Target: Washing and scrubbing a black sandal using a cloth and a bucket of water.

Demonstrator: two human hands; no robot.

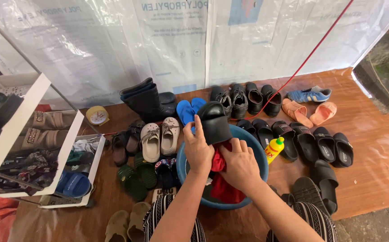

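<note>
Black boots stand by the white sheet; a yellow bottle sits among black sandals; a white shelf holds shoes.

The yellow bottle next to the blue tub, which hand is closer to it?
The right hand. It presses a red cloth over the blue tub, just left of the yellow bottle. The left hand holds a black slipper, farther left.

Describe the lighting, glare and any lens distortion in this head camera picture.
Head view: soft, even daylight, sharp throughout; faint sheen on the white plastic sheeting and brown wooden floor; wide-angle bending tilts the white shoe shelf at left; the left hand and right hand cast only weak shadows.
</note>
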